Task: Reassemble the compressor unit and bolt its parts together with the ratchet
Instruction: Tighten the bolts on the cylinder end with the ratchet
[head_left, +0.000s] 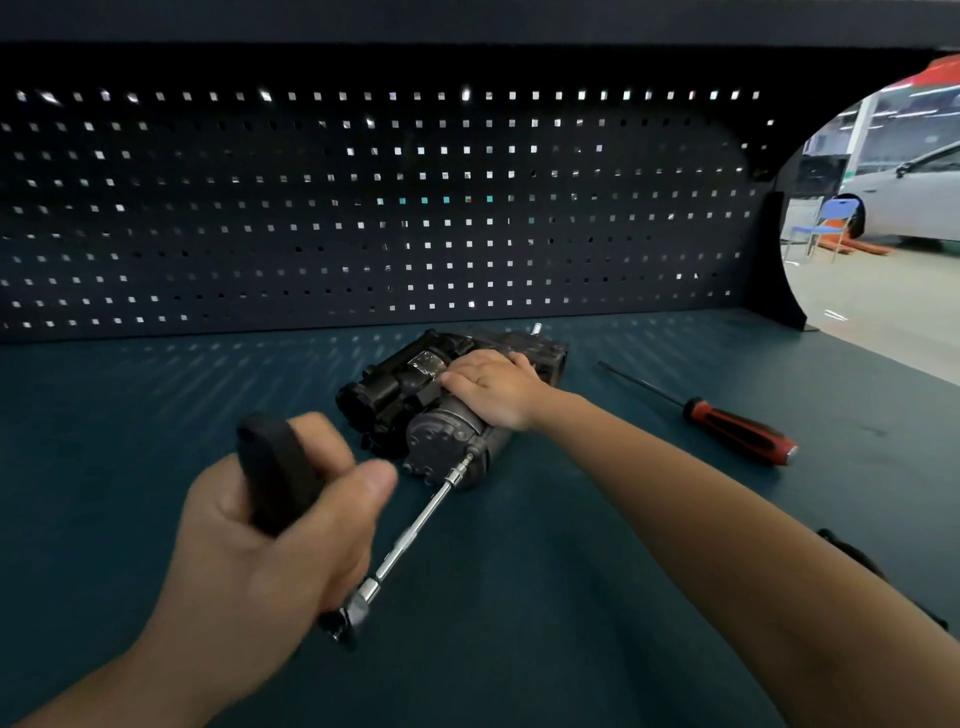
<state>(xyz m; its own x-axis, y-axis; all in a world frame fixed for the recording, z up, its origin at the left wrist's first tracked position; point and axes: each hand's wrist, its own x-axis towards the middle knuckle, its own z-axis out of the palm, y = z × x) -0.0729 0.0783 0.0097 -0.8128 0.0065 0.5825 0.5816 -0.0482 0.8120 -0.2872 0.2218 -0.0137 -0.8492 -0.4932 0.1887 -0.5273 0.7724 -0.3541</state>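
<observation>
The compressor unit (415, 400) is laid on its side at the middle of the teal worktop (571, 545), close to the pegboard (363, 208) behind it. It is pressed down from above by the right hand (491, 387), whose fingers are spread fairly straight over the housing. The black handle of the ratchet (275, 467) is gripped in the curled left hand (270, 525), nearer the front edge. From the ratchet head a long extension bar (415, 530) is run up to a socket (460, 475) seated on the unit's near end face. A red-handled screwdriver (727, 421) is left to the right, well apart. Open worktop is seen left and front.
</observation>
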